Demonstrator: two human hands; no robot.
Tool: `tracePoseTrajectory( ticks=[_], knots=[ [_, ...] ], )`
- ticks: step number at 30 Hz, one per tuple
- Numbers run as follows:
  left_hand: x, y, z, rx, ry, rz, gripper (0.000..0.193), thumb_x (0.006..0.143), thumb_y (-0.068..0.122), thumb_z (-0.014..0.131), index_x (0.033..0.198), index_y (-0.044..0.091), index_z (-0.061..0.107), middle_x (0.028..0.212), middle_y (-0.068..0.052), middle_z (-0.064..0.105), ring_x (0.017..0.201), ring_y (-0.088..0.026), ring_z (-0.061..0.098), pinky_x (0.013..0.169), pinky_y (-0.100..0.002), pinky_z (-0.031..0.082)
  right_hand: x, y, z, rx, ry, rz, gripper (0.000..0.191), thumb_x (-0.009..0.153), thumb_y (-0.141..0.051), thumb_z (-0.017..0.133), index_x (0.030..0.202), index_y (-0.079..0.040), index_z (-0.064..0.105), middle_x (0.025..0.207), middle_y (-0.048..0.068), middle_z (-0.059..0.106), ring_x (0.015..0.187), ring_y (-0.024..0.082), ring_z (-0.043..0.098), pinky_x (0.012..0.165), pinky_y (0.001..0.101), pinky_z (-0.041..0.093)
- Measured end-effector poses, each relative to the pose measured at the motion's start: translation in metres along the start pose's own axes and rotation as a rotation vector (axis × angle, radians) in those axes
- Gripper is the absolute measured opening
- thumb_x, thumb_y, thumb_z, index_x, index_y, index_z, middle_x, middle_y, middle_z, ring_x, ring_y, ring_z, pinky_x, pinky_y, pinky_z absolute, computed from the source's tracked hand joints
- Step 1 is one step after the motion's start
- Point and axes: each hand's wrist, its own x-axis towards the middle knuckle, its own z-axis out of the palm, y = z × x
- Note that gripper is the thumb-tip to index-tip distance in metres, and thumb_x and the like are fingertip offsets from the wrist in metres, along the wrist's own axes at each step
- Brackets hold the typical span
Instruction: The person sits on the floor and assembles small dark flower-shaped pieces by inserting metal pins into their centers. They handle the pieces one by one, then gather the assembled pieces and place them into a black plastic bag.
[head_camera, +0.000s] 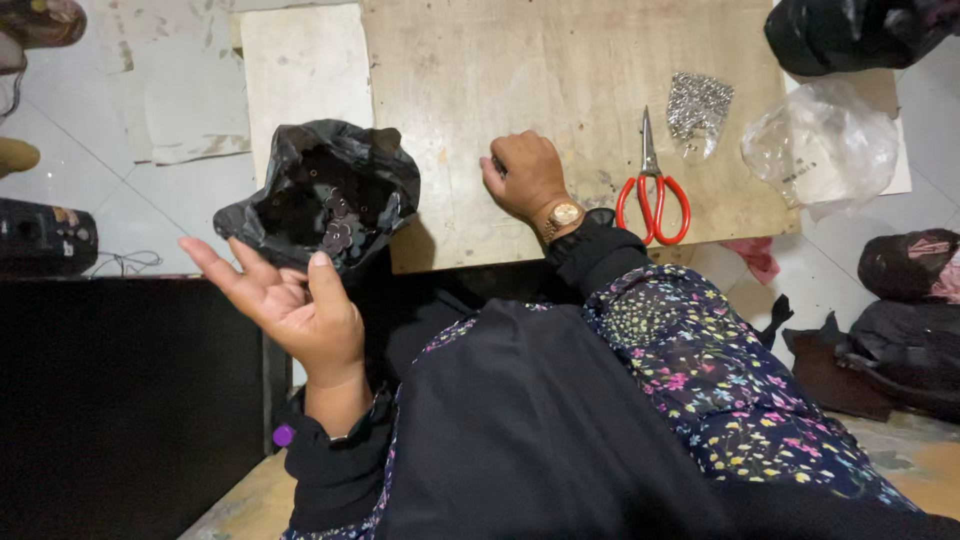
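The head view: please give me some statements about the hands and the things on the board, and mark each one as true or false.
1. The left hand is open with the palm up, beside the black plastic bag. True.
2. The right hand holds the red-handled scissors. False: the scissors lie on the wooden board, apart from that hand, which rests closed on the board.
3. A wristwatch is on the right wrist. True.
4. The black plastic bag is tied shut. False: its mouth is open, and small shiny pieces show inside.
5. A small clear packet of silvery pieces lies on the board just beyond the scissors. True.
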Motion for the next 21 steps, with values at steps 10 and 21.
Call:
tracePoseTrajectory(
  ticks=[10,21],
  knots=[
    [0.001,-0.003,0.009,0.0,-0.014,-0.031,0.095,0.105,-0.011,0.056,0.167,0.011,-0.013,0.177,-0.03,0.007,0.127,-0.016,0.053,0.097,-0.021,0.05,-0.007,0.006,-0.004,-0.025,-0.052,-0.096,0.028,0.088,-0.023,0.078,0.072,-0.013,0.058,0.07,0.005,0.058,0.068,0.029,0.059,0.062,0.0453,0.046],
    [-0.004,-0.004,0.011,-0.084,-0.038,-0.016,0.095,0.109,-0.012,0.058,0.166,0.013,-0.014,0.176,-0.025,0.012,0.13,-0.017,0.052,0.104,-0.024,0.051,-0.007,0.007,-0.003,0.02,-0.061,-0.056,0.025,0.09,-0.024,0.079,0.074,-0.013,0.063,0.069,0.006,0.061,0.066,0.029,0.061,0.061,0.0441,0.048]
  ],
)
